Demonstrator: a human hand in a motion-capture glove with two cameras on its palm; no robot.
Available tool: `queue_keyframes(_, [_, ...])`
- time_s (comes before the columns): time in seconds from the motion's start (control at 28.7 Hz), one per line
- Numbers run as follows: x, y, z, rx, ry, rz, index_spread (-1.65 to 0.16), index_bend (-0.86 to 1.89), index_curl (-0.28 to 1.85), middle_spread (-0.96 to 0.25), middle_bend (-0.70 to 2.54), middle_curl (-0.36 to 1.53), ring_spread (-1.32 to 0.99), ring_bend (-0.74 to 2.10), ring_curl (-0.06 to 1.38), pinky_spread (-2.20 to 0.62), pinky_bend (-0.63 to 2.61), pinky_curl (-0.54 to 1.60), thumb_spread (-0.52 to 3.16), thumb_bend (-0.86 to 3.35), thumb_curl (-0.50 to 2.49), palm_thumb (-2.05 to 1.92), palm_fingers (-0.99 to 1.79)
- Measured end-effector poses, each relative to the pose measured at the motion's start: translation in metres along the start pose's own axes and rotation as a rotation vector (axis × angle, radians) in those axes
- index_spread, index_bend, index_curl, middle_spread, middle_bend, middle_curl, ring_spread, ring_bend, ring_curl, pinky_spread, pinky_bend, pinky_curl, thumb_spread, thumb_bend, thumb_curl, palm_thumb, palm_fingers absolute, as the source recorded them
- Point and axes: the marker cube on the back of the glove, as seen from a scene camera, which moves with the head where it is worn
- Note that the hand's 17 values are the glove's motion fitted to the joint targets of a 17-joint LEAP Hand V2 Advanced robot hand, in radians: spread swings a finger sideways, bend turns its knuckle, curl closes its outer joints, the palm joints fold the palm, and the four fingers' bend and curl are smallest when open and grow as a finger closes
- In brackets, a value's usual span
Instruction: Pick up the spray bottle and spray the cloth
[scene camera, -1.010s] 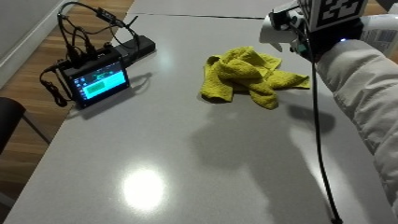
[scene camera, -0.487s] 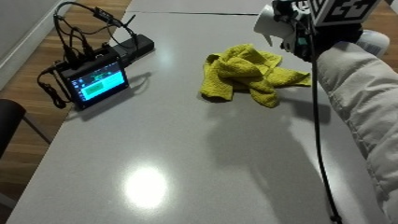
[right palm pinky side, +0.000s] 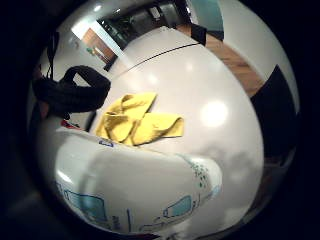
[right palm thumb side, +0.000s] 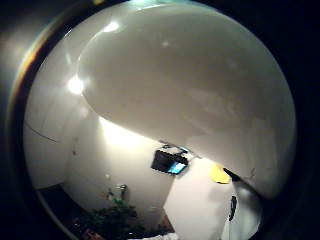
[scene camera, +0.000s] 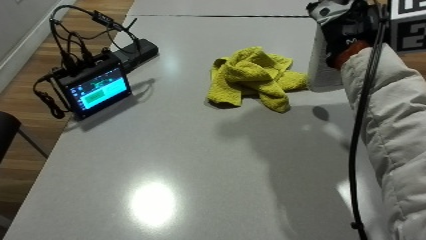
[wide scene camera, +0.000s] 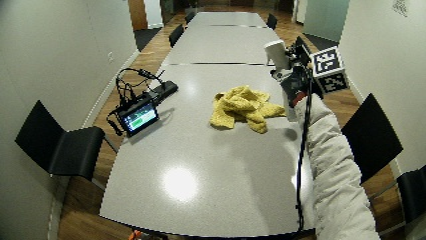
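- The black-gloved right hand (scene camera: 349, 30) grips the white plastic spray bottle (right palm pinky side: 135, 190), fingers curled round it, lifted above the table.
- The crumpled yellow cloth (scene camera: 253, 77) lies on the grey table (scene camera: 166, 150), just beside the bottle.
- A small black screen with cables (scene camera: 93, 87) stands well apart.

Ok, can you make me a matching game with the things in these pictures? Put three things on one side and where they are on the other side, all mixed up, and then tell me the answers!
Things:
1. yellow cloth
2. spray bottle
3. small screen

Places:
A. held up above the table in the gloved right hand
B. standing near the table's edge with black cables plugged into it
C. lying crumpled in the middle of the grey table

Answers: 1-C, 2-A, 3-B
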Motion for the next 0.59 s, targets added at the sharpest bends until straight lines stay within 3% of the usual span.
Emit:
queue_keyframes(0.35, [-0.016,0.002,-0.014,0.171,-0.818,0.240,-0.27,0.08,0.40,-0.15,0.38,0.54,-0.16,0.54,0.49,-0.27,0.40,0.43,0.41,-0.02,0.71,1.15,1.03])
queue_keyframes(0.45, [-0.028,-0.001,-0.008,0.116,-0.863,0.248,-0.27,0.07,0.39,-0.14,0.37,0.54,-0.15,0.52,0.49,-0.25,0.37,0.44,0.52,0.00,0.70,1.17,0.89])
queue_keyframes(0.59, [-0.040,-0.015,0.012,0.023,-0.742,0.165,-0.27,0.10,0.38,-0.14,0.37,0.54,-0.14,0.49,0.49,-0.21,0.32,0.44,0.63,0.01,0.69,1.19,0.76])
